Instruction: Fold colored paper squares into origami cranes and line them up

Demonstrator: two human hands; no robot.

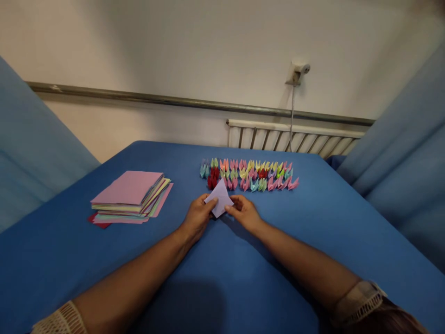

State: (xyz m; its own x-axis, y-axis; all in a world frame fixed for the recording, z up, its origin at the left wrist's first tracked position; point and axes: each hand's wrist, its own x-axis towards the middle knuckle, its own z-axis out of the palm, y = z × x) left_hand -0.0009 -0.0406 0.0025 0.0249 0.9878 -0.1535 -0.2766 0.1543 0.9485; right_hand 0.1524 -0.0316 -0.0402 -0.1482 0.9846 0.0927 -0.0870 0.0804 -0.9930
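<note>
A small lavender piece of origami paper [221, 198], folded into a diamond shape, is held up just above the blue table. My left hand [200, 212] pinches its left corner, thumb on the front face. At the right corner, my right hand [246, 213] grips it between thumb and fingers. The fingers behind the paper are partly hidden. Just beyond it stand rows of small folded paper cranes [262, 185] in pink, red, yellow, green and blue. To the left lies a stack of coloured paper sheets [127, 188], pink on top.
The blue-covered table [278, 278] reaches back to the wall. Behind it are a white radiator [295, 134], a metal pipe [167, 99] and a wall socket with a plug and cable [295, 74]. Blue curtains [410, 185] hang on both sides.
</note>
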